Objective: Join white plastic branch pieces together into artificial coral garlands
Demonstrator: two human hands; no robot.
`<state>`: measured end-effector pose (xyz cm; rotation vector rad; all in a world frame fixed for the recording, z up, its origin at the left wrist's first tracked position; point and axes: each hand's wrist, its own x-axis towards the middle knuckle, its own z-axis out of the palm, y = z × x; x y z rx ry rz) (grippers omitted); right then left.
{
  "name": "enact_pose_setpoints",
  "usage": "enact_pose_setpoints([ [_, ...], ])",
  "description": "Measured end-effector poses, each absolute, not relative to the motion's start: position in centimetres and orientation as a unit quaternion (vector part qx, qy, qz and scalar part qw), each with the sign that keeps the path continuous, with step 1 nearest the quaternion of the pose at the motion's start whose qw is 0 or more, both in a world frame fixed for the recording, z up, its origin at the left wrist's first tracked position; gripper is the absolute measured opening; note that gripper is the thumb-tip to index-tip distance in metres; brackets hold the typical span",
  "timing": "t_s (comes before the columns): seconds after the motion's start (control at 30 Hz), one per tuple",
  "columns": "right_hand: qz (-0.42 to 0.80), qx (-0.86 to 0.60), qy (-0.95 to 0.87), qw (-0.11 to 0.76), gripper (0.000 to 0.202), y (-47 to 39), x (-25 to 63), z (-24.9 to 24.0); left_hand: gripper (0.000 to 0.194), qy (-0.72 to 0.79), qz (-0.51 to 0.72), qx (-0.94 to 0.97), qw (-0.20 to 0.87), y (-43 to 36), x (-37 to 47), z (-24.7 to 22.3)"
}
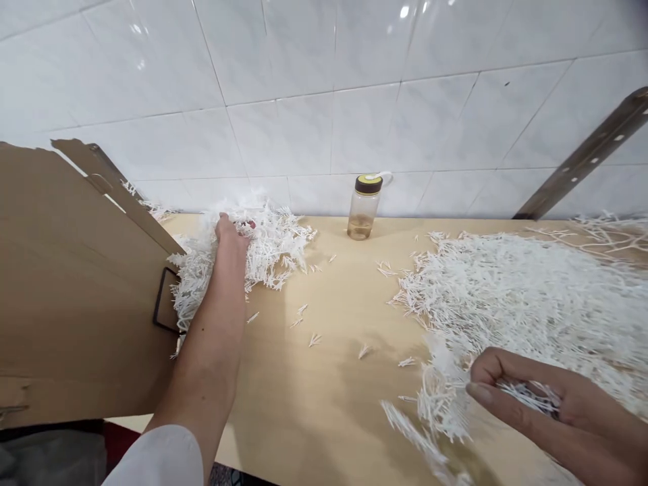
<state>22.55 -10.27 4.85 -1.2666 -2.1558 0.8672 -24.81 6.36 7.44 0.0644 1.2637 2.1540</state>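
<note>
My left hand [233, 233] reaches to the back left, its fingers partly buried in a heap of white branched plastic pieces [278, 246] beside a cardboard box; what they grip is hidden. At the lower right, my right hand [526, 398] is curled, thumb against the fingers, round a bunch of thin white pieces [531, 397]. Some white strands by its fingertips are blurred. Behind and beside it spreads a wide pile of the same white pieces [531, 297]. Several loose sprigs [314, 340] lie on the wooden table [324, 398] between the heaps.
A clear bottle [361, 212] with a dark and yellow-green lid stands near the tiled wall. The large cardboard box [75, 290] fills the left side, with a black wire loop [165, 300] at its edge. A slanted metal bar [582, 158] rises at the back right.
</note>
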Motion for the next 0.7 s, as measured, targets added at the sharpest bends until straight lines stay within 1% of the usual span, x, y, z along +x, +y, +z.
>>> enact_pose_setpoints([
  [0.07, 0.339, -0.465, -0.788, 0.219, 0.029, -10.3, 22.7, 5.9, 0.025, 0.486, 0.811, 0.049, 0.321, 6.6, -24.1, 7.5],
  [0.13, 0.345, -0.48, -0.771, 0.237, 0.031, -10.3, 21.9, 7.1, 0.023, 0.54, 0.777, 0.103, 0.305, 6.8, -22.8, 7.5],
  [0.23, 0.34, -0.523, -0.73, 0.281, 0.033, -10.2, 20.2, 8.6, 0.027, 0.671, 0.671, 0.201, 0.243, 6.4, -21.0, 7.1],
  [0.33, 0.337, -0.536, -0.71, 0.308, 0.033, -10.0, 19.6, 9.3, 0.036, 0.713, 0.621, 0.237, 0.221, 5.4, -19.9, 6.8],
  [0.4, 0.338, -0.524, -0.716, 0.313, 0.033, -9.8, 19.7, 9.4, 0.041, 0.717, 0.618, 0.25, 0.206, 4.7, -19.7, 6.9],
  [0.47, 0.33, -0.49, -0.737, 0.328, 0.032, -9.8, 19.6, 9.3, 0.041, 0.717, 0.616, 0.26, 0.199, 4.3, -19.8, 7.3],
  [0.6, 0.339, -0.407, -0.766, 0.365, 0.025, -10.6, 17.1, 8.4, 0.024, 0.637, 0.692, 0.233, 0.247, 4.4, -20.3, 8.8],
  [0.67, 0.385, -0.351, -0.786, 0.334, 0.021, -11.2, 15.1, 7.6, 0.021, 0.615, 0.722, 0.229, 0.221, 4.5, -20.3, 9.0],
  [0.7, 0.412, -0.326, -0.793, 0.308, 0.019, -11.6, 14.1, 7.0, 0.02, 0.63, 0.713, 0.24, 0.191, 4.4, -20.2, 8.8],
])
